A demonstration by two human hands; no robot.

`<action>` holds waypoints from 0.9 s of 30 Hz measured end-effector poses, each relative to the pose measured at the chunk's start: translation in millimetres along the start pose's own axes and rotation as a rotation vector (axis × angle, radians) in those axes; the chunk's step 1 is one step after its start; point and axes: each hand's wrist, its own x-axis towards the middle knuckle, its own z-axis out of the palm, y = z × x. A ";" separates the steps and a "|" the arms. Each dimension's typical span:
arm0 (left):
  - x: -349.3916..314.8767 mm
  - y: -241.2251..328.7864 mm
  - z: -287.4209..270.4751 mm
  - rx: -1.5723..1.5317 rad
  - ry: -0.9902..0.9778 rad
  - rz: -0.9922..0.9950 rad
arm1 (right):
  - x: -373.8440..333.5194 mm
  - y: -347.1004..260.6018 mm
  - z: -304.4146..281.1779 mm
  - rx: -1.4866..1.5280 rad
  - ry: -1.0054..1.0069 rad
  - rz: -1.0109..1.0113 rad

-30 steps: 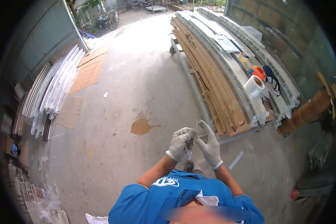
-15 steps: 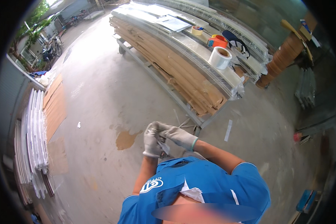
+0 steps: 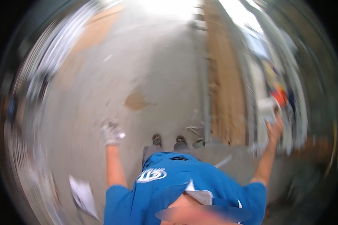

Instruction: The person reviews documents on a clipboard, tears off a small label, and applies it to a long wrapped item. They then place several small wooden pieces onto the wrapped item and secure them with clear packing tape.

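Observation:
My right hand, now bare, reaches out to the right and grips a roll of whitish film at its near side and core, over the long wrapped stack. Motion smears the fingers, but thumb and fingers lie against the roll. On the left, my left hand wears a grey-white work glove and is held out over the concrete floor. A small bright white bit shows at its right side. Its fingers are too blurred to tell whether they close on anything.
Long plastic-wrapped pieces lie over brown cardboard on a cart at the right. An orange object lies beyond the roll. Wrapped lengths stand at far left, and a brown stain marks the floor. A white sheet-like thing is at lower left.
My hands were together in front of me, both gloved; they have parted, the right bare and on the film roll, the left out to the side. The view has swung to the right.

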 end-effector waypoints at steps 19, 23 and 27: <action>-226.6 -60.3 -129.8 -0.698 0.349 0.598 | 83.2 -297.5 47.3 0.380 -0.352 -0.398; -288.2 -22.0 -176.2 -0.469 0.725 0.635 | -1.2 -496.6 40.4 0.335 -0.461 -0.784; -370.7 16.6 -240.8 -0.382 0.888 0.620 | -131.3 -682.0 -5.7 0.671 -0.705 -1.150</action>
